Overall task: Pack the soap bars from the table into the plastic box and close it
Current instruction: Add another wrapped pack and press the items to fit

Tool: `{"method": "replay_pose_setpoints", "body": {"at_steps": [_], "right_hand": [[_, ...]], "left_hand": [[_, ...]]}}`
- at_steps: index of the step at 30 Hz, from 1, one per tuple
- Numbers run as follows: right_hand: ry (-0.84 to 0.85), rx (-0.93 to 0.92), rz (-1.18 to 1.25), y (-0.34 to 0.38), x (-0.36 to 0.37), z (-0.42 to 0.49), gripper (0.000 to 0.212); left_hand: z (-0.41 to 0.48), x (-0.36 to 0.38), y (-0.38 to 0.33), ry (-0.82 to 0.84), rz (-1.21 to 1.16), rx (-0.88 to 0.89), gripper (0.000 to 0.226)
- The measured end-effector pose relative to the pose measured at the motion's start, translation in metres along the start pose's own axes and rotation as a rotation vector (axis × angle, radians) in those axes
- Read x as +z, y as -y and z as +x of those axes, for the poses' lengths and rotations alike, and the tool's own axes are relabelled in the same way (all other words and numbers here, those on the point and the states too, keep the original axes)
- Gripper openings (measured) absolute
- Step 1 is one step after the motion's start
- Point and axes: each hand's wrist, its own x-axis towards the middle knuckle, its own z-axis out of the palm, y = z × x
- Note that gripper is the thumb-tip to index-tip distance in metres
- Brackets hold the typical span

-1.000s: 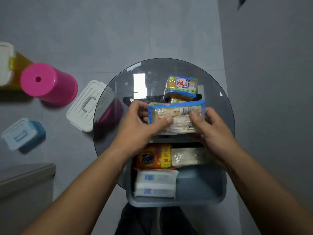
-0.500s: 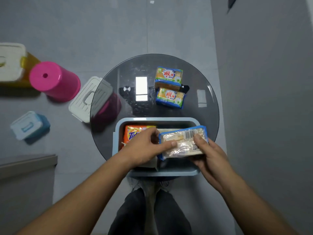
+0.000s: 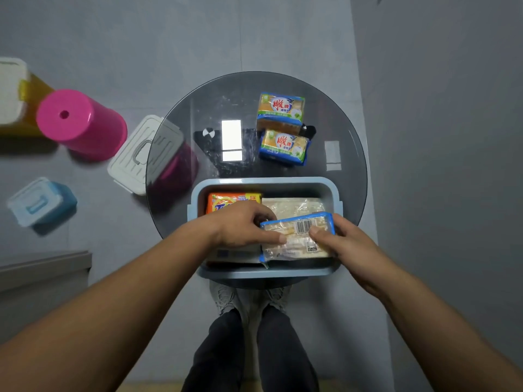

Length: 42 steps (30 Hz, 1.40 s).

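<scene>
A grey-blue plastic box sits open at the near edge of a round glass table. Both my left hand and my right hand grip a clear, blue-edged soap pack low in the box's near right corner. Inside lie an orange Tide bar, a pale wrapped bar and a white bar, partly hidden under my left hand. Two yellow soap bars, a far one and a near one, rest on the table beyond the box.
On the floor to the left stand a pink stool, a white-lidded box partly under the table, a small blue box and a yellow box. A grey cabinet edge is near left. My feet are below the table.
The blue-edged soap pack came down from above the table into the box's near right corner, still held in both hands. The view pulled back, showing two yellow bars on the table.
</scene>
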Motion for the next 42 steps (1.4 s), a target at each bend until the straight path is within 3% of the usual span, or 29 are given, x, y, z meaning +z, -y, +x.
{"method": "replay_pose_setpoints", "body": {"at_steps": [9,13,18,22,26,28,31,33,37,42], "right_hand": [[0.018,0.111,-0.051,0.001,0.006,0.015,0.016],[-0.119,0.100,-0.063,-0.006,0.014,0.020,0.035],[-0.242,0.061,-0.264,-0.010,0.023,0.015,0.048],[-0.129,0.189,0.036,-0.001,0.018,0.019,0.048],[0.024,0.247,0.117,0.004,0.012,0.026,0.052],[0.017,0.240,0.022,0.002,0.013,0.028,0.053],[-0.072,0.115,-0.384,-0.004,0.021,0.023,0.061],[-0.160,0.039,-0.520,-0.008,0.029,0.018,0.060],[-0.182,0.010,-0.557,-0.011,0.034,0.015,0.061],[-0.072,0.188,-0.374,0.000,0.021,0.029,0.068]], "left_hand": [[0.013,0.001,0.001,0.026,0.141,0.035,0.049],[0.017,0.005,0.003,0.029,0.206,0.049,0.054],[0.017,0.008,0.000,0.031,0.353,0.086,0.060],[0.020,0.011,-0.005,0.069,0.484,0.100,0.062],[0.025,0.008,-0.006,0.074,0.440,0.077,0.058],[0.025,0.007,-0.004,0.058,0.388,0.084,0.058],[0.025,0.008,-0.002,0.038,0.411,0.107,0.055],[0.026,0.008,-0.005,0.038,0.469,0.104,0.053],[0.033,0.010,-0.016,0.047,0.576,0.097,0.054],[0.036,0.014,-0.012,0.028,0.535,0.084,0.051]]}}
